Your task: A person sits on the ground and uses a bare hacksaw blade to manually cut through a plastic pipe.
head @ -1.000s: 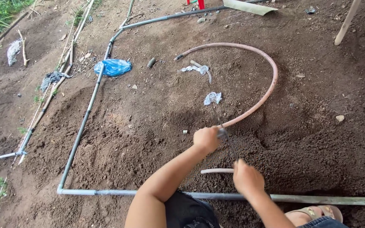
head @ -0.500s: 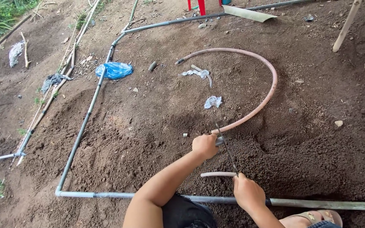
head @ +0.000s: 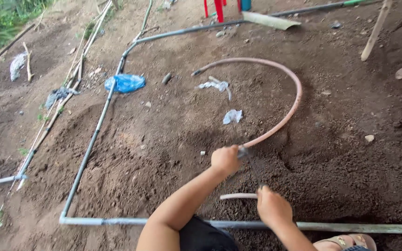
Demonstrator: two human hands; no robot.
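Dark, loose soil ground point(head: 164, 139) carries a grey pipe frame point(head: 91, 144), a curved pinkish hose point(head: 294, 100), a blue plastic bag point(head: 125, 82), white scraps point(head: 232, 116) (crumpled), a short white pipe piece point(head: 237, 196) and stones.

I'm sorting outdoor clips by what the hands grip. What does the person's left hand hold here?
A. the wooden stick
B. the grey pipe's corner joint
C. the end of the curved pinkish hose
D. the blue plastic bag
C: the left hand is closed on the near end of the curved pinkish hose, which arcs away over the soil.
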